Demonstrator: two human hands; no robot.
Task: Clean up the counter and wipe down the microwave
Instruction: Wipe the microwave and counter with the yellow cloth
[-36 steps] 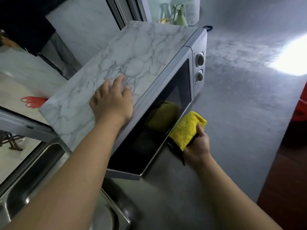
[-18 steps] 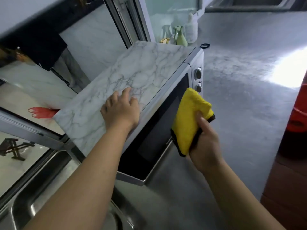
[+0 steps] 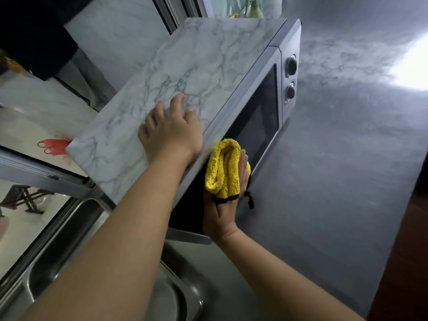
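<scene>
A microwave (image 3: 252,117) with a marble-patterned top and a dark glass door stands on the grey counter (image 3: 335,158). Two round knobs sit on its right panel. My left hand (image 3: 170,133) rests flat on the microwave's top near the front edge, fingers spread. My right hand (image 3: 225,200) holds a bunched yellow cloth (image 3: 223,167) with black trim against the left part of the door, at its upper edge. The cloth hides most of my right fingers.
A steel sink (image 3: 69,262) lies at the lower left, below the microwave's near corner. A window frame and a red item (image 3: 52,144) are to the left. Bottles (image 3: 254,8) stand behind the microwave. Bare grey counter stretches to the right, ending at a dark edge.
My right hand has carried the yellow cloth from the door's lower right corner up and leftward across the glass to the door's upper left. My left hand has stayed on the top.
</scene>
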